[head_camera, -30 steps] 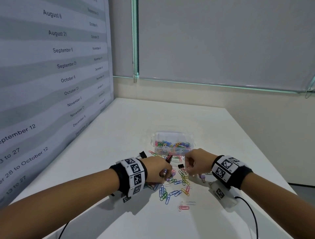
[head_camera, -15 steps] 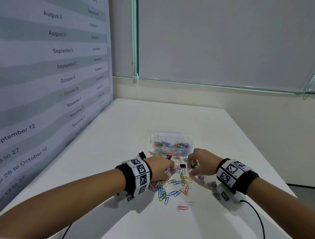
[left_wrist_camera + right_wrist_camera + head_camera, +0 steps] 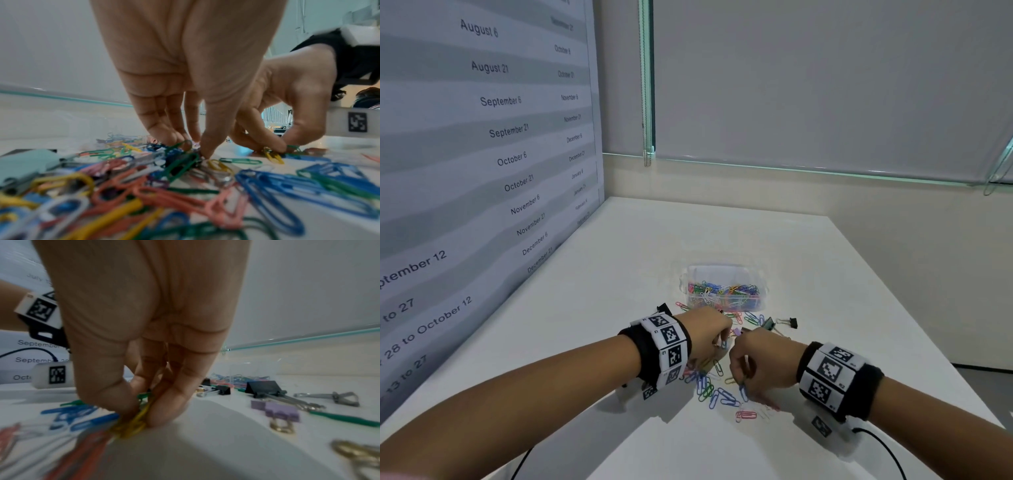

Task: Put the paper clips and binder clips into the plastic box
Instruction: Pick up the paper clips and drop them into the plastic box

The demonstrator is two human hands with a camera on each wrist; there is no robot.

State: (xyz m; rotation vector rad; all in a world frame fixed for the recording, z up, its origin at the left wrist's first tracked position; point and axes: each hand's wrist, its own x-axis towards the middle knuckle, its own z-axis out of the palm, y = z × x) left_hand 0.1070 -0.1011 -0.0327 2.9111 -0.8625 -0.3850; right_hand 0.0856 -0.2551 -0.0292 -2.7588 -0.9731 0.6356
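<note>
A clear plastic box (image 3: pixel 726 270) holding coloured paper clips stands mid-table. Before it lies a loose pile of coloured paper clips (image 3: pixel 710 389). My left hand (image 3: pixel 723 342) is down on the pile's far part, thumb and fingertips pinching green and blue paper clips (image 3: pixel 180 151). My right hand (image 3: pixel 743 385) is close beside it, pinching yellow and green paper clips (image 3: pixel 133 421) against the table. Black binder clips (image 3: pixel 789 322) lie right of the hands, and a purple binder clip (image 3: pixel 281 413) lies nearer.
Another black binder clip (image 3: pixel 663 307) lies left of the box, behind my left wrist. A date-printed panel (image 3: pixel 482 171) walls the table's left side. The white table (image 3: pixel 859 308) ends in an edge at the right. A cable (image 3: pixel 887 452) trails from my right wrist.
My right hand has come back from near the box, leftward and towards me, onto the pile, uncovering the black binder clips. My left hand has barely moved.
</note>
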